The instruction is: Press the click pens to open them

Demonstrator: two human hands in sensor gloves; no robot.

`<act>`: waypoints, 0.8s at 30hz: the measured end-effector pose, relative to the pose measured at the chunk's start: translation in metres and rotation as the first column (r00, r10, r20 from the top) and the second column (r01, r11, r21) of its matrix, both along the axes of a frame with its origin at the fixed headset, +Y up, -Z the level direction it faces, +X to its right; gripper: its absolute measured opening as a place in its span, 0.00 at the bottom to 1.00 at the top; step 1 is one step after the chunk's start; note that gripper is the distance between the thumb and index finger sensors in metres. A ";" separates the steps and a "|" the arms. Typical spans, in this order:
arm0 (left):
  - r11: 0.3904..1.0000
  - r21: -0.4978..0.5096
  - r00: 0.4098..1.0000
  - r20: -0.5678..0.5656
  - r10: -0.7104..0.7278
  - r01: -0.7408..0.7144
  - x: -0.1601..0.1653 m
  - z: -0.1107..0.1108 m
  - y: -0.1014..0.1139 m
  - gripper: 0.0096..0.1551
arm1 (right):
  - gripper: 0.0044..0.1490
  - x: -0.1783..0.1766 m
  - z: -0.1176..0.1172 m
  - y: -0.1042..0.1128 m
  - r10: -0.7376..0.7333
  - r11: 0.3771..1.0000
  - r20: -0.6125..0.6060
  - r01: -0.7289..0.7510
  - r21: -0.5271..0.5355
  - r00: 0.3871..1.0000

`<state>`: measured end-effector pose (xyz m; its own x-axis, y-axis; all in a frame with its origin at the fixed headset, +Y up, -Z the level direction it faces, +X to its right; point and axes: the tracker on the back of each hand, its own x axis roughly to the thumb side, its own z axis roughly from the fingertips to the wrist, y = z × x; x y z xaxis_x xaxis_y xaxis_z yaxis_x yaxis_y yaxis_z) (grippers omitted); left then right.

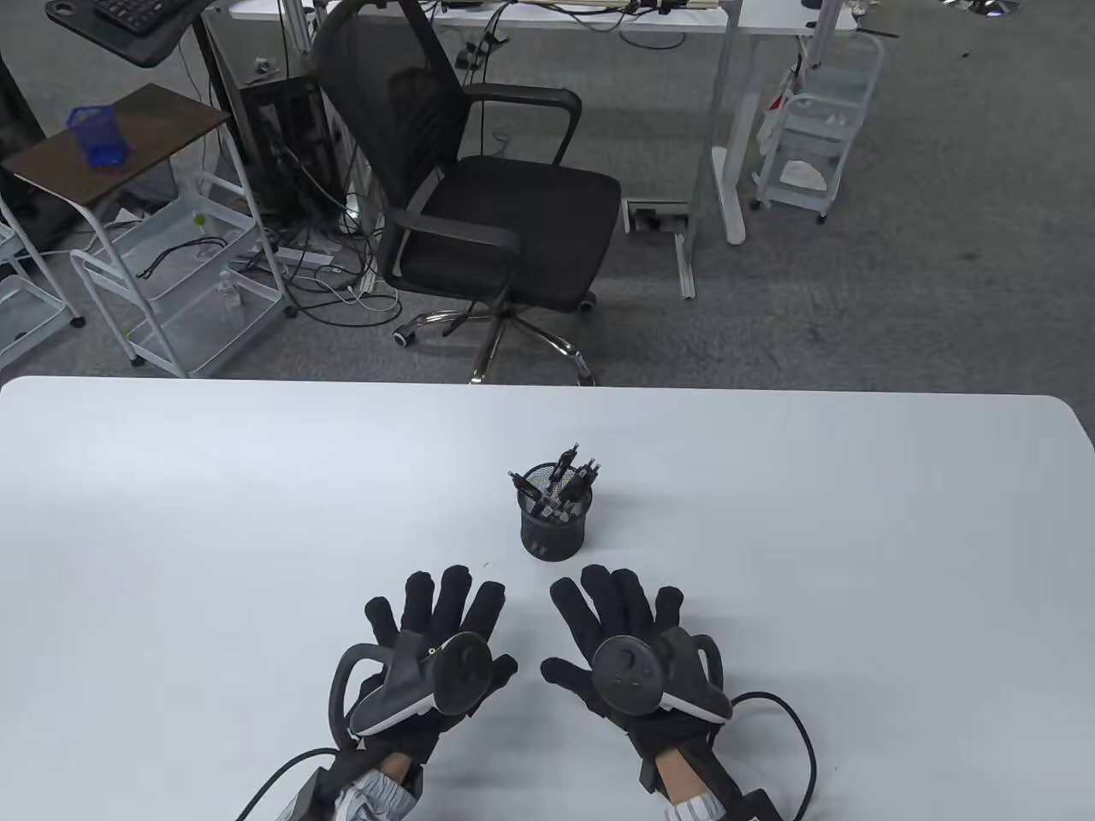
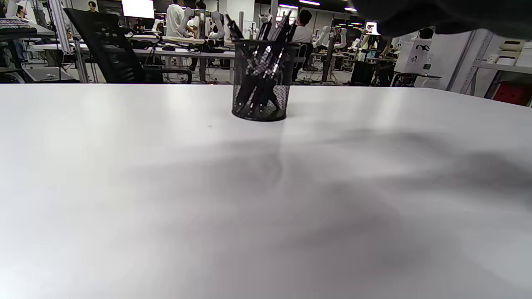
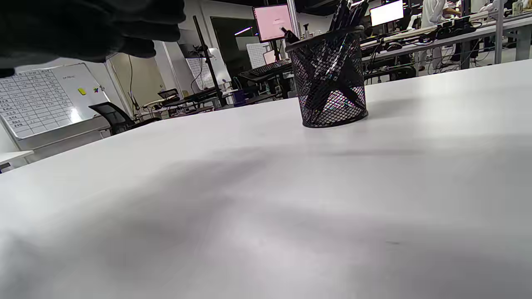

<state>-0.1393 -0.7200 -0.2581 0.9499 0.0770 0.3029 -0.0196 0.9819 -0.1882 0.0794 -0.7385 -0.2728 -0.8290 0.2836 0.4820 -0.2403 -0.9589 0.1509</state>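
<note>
Broadly, a white table [image 1: 257, 513] takes up the lower half of the table view, and everything else is placed here by the black mesh pen cup [image 1: 553, 513] that stands upright near its middle. Past the cup, beyond the table's far edge, a black office chair [image 1: 479, 197] sits on grey carpet, with a white wire cart [image 1: 184, 282] off to the far left of the cup and another white cart [image 1: 825, 128] to its far right. On the near side of the cup lie the two gloved hands, flat on the tabletop with palms down. The left hand [image 1: 432, 637] is near and to the left of the cup, its fingers spread wide and holding nothing. The right hand [image 1: 629, 637] is near and slightly to the right of the cup, likewise splayed and holding nothing, its fingertips [image 1: 565, 590] close to the cup's base but apart from it. Each hand carries a dark tracker [image 1: 629, 671] on its back. Inside the cup stand several black click pens [image 1: 571, 475], leaning at different angles with their tops poking above the rim. From the left wrist view the cup [image 2: 261, 81] and its pens [image 2: 266, 62] appear ahead on the bare surface; the right wrist view shows the cup [image 3: 330, 79] likewise, with part of the glove dark at the top left corner.
</note>
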 end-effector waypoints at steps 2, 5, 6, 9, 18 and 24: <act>1.000 0.002 1.000 -0.001 0.000 0.000 0.000 0.000 0.000 0.45 | 0.51 0.000 0.000 0.000 -0.001 1.000 0.000 0.001 0.000 1.000; 1.000 0.002 1.000 -0.001 -0.001 0.001 0.000 0.000 0.000 0.45 | 0.51 0.000 0.000 0.000 -0.001 1.000 0.002 0.001 0.002 1.000; 1.000 0.001 1.000 -0.001 0.000 0.000 0.000 0.000 0.000 0.45 | 0.52 0.000 0.000 0.000 -0.002 1.000 0.002 0.002 0.003 1.000; 1.000 -0.003 1.000 -0.001 0.004 -0.004 0.000 -0.001 -0.001 0.46 | 0.51 0.001 0.000 0.001 -0.003 1.000 0.005 0.003 0.005 1.000; 0.988 0.005 0.986 -0.070 0.151 -0.151 -0.015 -0.015 0.005 0.52 | 0.51 0.006 0.000 0.009 -0.045 0.999 0.017 0.044 0.019 0.999; 0.870 -0.051 0.859 -0.195 0.474 -0.491 -0.032 -0.050 0.006 0.50 | 0.51 0.008 0.001 0.013 -0.058 0.998 0.016 0.058 0.017 0.998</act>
